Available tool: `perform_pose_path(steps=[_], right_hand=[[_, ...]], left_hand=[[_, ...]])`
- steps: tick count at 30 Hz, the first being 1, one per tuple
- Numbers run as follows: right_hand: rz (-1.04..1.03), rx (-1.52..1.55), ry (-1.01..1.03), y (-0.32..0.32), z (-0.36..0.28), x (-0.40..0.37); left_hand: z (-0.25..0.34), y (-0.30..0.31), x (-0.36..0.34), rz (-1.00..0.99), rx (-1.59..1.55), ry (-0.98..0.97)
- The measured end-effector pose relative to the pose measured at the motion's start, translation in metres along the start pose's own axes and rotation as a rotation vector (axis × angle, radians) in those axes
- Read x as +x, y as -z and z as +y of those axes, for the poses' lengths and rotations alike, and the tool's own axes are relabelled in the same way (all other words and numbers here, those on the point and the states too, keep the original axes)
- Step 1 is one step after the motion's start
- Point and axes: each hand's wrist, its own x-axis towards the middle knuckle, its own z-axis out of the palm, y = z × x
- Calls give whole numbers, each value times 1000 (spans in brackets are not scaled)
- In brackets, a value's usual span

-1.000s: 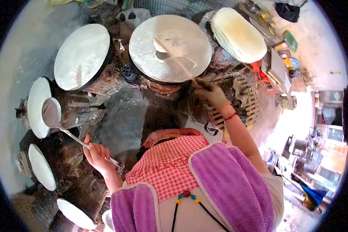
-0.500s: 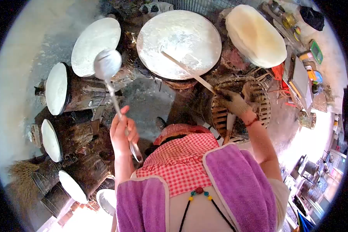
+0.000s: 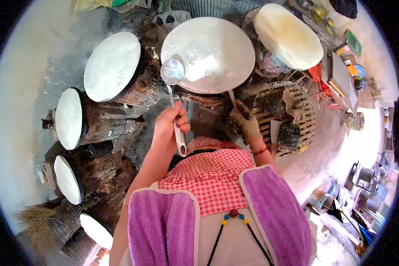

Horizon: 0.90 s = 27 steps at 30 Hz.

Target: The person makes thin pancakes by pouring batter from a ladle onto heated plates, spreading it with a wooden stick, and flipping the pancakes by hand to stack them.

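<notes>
My bare left hand [image 3: 172, 125] is closed around the handle of a metal ladle [image 3: 172, 72]. The ladle's round bowl hangs over the lower left edge of the large round white-coated griddle [image 3: 208, 53]. Just below that griddle's lower right edge, my gloved right hand [image 3: 245, 122] grips a flat wooden stick [image 3: 232, 98], whose tip reaches the griddle's edge.
At the upper right lies a stack of thin flatbreads [image 3: 289, 35]. A slatted round basket [image 3: 308, 106] stands right of my right hand. More white griddles [image 3: 112, 66] on dark stoves curve down the left side. A straw broom [image 3: 37, 215] is at lower left.
My left hand and the ladle have moved right, from the left griddle to the large one. My right hand has moved left and down, and the stick has come off the middle of the griddle.
</notes>
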Motion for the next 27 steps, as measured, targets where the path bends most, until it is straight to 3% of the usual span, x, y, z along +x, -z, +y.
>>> perform_pose_path(steps=[2,4,8,9,10,12,14,15,16,18,20,22,26,27], right_hand=[[44,168,-56,-14,2,3],[-28,-111,-87,-47,9,16],[-281,-112,-46,-76,11,27],[-216,18,-287,-82,-29,9],[-206,10,-288,-75,-38,-1],[-77,80,-110,-46,-49,-15],[28,240,-57,-14,-47,-22],[108,12,-76,1,-47,-18],[107,14,-72,10,-41,-14],[241,2,-167,22,-32,-5],[216,-42,-86,13,-20,-5],[70,-426,56,7,1,-2],[-154,-475,88,-9,-19,4],[-176,-226,-59,-8,-38,-3]], left_hand=[[4,-3,-3,50,19,4],[5,1,1,8,-13,27],[9,-2,7,-18,-11,117],[14,11,15,-157,-185,250],[17,21,19,-297,-359,383],[24,9,5,-270,-341,404],[16,1,-1,-413,-2,344],[4,-5,5,-370,63,325],[-8,-13,10,-372,66,321],[-29,-25,19,-192,304,223],[-44,-24,19,-155,337,205],[-57,-26,2,-10,338,89],[-73,-19,-14,79,132,42],[-74,-27,-19,136,129,13]])
